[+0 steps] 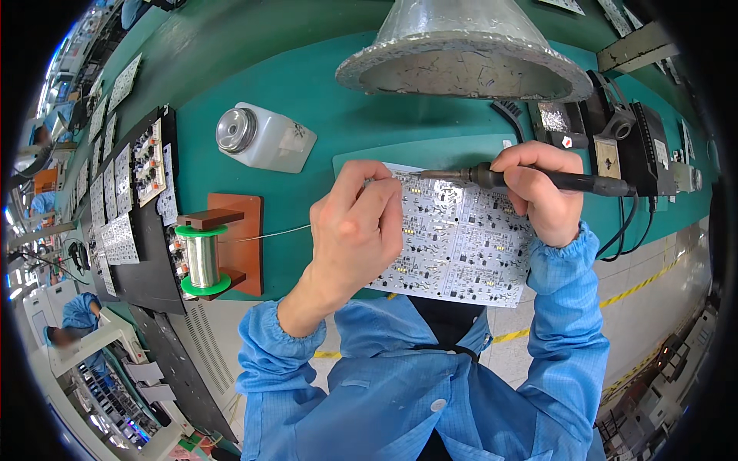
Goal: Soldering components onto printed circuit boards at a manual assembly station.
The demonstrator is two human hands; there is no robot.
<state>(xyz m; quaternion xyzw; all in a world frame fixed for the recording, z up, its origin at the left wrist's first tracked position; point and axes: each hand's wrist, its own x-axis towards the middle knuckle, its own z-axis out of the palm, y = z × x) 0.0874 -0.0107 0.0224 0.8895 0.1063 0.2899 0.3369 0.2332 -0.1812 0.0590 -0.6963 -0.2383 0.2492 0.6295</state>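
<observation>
A white circuit board panel [453, 238] crowded with small parts lies in front of me at the mat's near edge. My right hand [546, 188] grips a soldering iron [488, 177] by its black handle, the tip pointing left over the panel's upper left corner. Close to that tip, my left hand [357, 223] is pinched over the panel's left side. Thin solder wire [280, 232] runs into it from a green-ended spool [203, 261] on a brown stand [247, 207]. The pinched wire end is hidden by my fingers, and whether the iron touches the board I cannot tell.
A white bottle with a metal cap [265, 138] stands behind the spool. A metal fume hood [465, 58] hangs over the back of the green mat [323, 77]. The soldering station [646, 146] with its cable is at right. More circuit boards [150, 161] fill a black tray at left.
</observation>
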